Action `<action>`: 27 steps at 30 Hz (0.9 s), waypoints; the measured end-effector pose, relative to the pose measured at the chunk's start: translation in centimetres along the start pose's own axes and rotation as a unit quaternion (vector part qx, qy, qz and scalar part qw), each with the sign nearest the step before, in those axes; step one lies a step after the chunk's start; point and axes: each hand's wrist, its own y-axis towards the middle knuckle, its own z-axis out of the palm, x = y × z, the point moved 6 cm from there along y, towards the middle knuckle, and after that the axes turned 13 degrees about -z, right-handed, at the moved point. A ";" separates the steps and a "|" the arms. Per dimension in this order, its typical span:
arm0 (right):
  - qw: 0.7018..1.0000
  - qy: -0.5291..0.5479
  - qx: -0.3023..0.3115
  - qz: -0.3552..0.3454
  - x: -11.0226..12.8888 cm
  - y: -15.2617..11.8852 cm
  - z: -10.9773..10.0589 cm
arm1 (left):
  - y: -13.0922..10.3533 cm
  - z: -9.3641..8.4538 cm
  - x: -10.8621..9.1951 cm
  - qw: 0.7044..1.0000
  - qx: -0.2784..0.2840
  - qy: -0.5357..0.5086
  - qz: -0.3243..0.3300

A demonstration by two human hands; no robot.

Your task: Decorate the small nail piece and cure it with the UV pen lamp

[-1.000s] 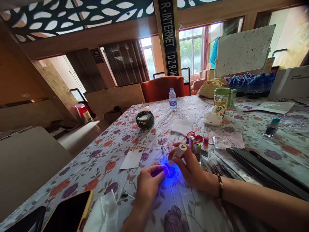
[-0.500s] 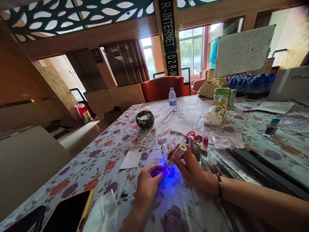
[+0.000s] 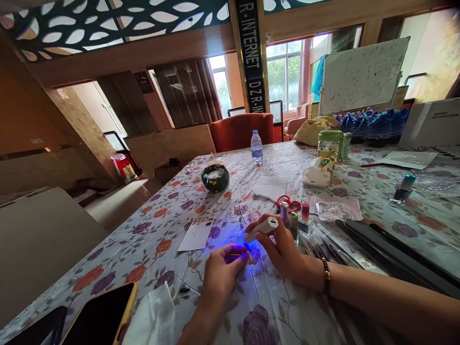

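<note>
My right hand [image 3: 285,249] grips a small white UV lamp [image 3: 262,227], tilted with its lit end down and to the left. Its blue-violet glow falls on the fingertips of my left hand [image 3: 221,273], which rests on the floral tablecloth [image 3: 158,230] with fingers curled in and the nails turned toward the light. The lamp's tip is just above and right of those fingertips, not touching them. A beaded bracelet sits on my right wrist. Several small nail polish bottles [image 3: 294,215] stand right behind my right hand.
Red scissors [image 3: 289,202], white cards [image 3: 197,233], a black round basket [image 3: 215,178], a water bottle [image 3: 256,147] and a green-lidded jar [image 3: 328,146] lie further back. A phone [image 3: 100,316] and a face mask [image 3: 153,316] are at the near left. A dark flat case [image 3: 395,254] runs along my right arm.
My right hand has tipped the lamp flatter and lifted its lit end slightly, so the blue glow on the cloth is smaller. My left hand stays in place.
</note>
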 end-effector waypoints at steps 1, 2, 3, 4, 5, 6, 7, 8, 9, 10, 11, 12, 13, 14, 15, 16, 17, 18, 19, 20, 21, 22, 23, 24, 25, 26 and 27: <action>1.000 -0.005 0.000 0.001 0.0 0.0 0.0 | 0.0 0.0 0.0 1.000 -0.001 0.002 0.003; 1.000 -0.009 0.001 -0.002 0.0 0.0 0.0 | 0.0 0.0 0.0 1.000 -0.004 0.002 0.006; 1.000 -0.012 0.002 -0.006 0.1 0.1 0.0 | 0.0 0.0 0.0 1.000 -0.005 0.003 0.007; 1.000 -0.011 0.005 -0.011 0.1 0.1 0.1 | 0.0 0.0 0.1 1.000 -0.006 0.003 0.007; 1.000 -0.010 0.005 -0.015 0.2 0.1 0.1 | 0.0 0.0 0.1 1.000 -0.006 0.004 0.007; 1.000 -0.008 0.005 -0.018 0.3 0.1 0.1 | 0.0 0.0 0.1 1.000 -0.006 0.004 0.007; 1.000 -0.009 0.006 -0.016 0.3 0.1 0.1 | 0.0 0.0 0.1 1.000 -0.006 0.004 0.007; 1.000 -0.013 0.007 -0.014 0.3 0.1 0.0 | 0.0 0.0 0.0 1.000 -0.006 0.003 0.008; 1.000 -0.016 0.009 -0.011 0.3 0.1 0.0 | 0.0 0.0 0.0 1.000 -0.005 0.001 0.007; 1.000 -0.017 0.012 -0.010 0.3 0.1 0.0 | 0.0 0.0 0.0 1.000 -0.004 -0.001 0.005; 1.000 -0.017 0.014 -0.011 0.3 0.1 0.1 | -0.1 0.0 0.1 1.000 -0.003 -0.002 0.003; 1.000 -0.016 0.016 -0.013 0.3 0.1 0.1 | -0.1 0.1 0.1 1.000 -0.004 -0.001 0.000; 1.000 -0.016 0.016 -0.017 0.3 0.1 0.1 | -0.1 0.1 0.0 1.000 -0.005 0.001 -0.002; 1.000 -0.020 0.015 -0.020 0.3 0.1 0.1 | -0.1 0.1 0.0 1.000 -0.007 0.003 -0.002; 0.999 -0.027 0.014 -0.021 0.3 0.1 0.0 | -0.1 0.1 0.0 1.000 -0.007 0.003 -0.002; 0.999 -0.038 0.012 -0.021 0.2 0.2 0.0 | -0.1 0.1 -0.1 1.000 -0.006 0.000 0.000; 0.999 -0.048 0.010 -0.022 0.2 0.2 0.0 | -0.1 0.1 -0.2 1.000 -0.005 -0.004 0.001; 0.998 -0.055 0.009 -0.023 0.2 0.2 -0.1 | -0.1 0.1 -0.2 1.000 -0.003 -0.004 0.001; 0.998 -0.060 0.009 -0.024 0.2 0.2 -0.1 | -0.1 0.1 -0.2 1.000 -0.003 -0.002 0.000; 0.998 -0.059 0.008 -0.024 0.2 0.2 -0.1 | -0.1 0.1 -0.3 1.000 -0.003 0.002 -0.001; 0.998 -0.056 0.007 -0.024 0.2 0.2 -0.1 | -0.2 0.1 -0.3 1.000 -0.004 0.008 -0.002; 0.998 -0.051 0.007 -0.020 0.2 0.2 -0.1 | -0.2 0.0 -0.3 1.000 -0.006 0.013 -0.002; 0.999 -0.050 0.009 -0.014 0.1 0.2 -0.1 | -0.2 0.0 -0.3 1.000 -0.007 0.015 -0.001; 0.999 -0.052 0.011 -0.007 0.0 0.2 -0.1 | -0.2 0.0 -0.3 1.000 -0.006 0.013 0.001; 0.998 -0.060 0.014 -0.002 -0.1 0.2 -0.1 | -0.2 0.0 -0.4 1.000 -0.005 0.010 0.003; 0.997 -0.070 0.016 -0.002 -0.2 0.1 -0.1 | -0.2 0.0 -0.4 1.000 -0.003 0.007 0.003; 0.997 -0.081 0.017 -0.005 -0.2 0.1 -0.1 | -0.2 0.0 -0.4 1.000 -0.003 0.004 0.002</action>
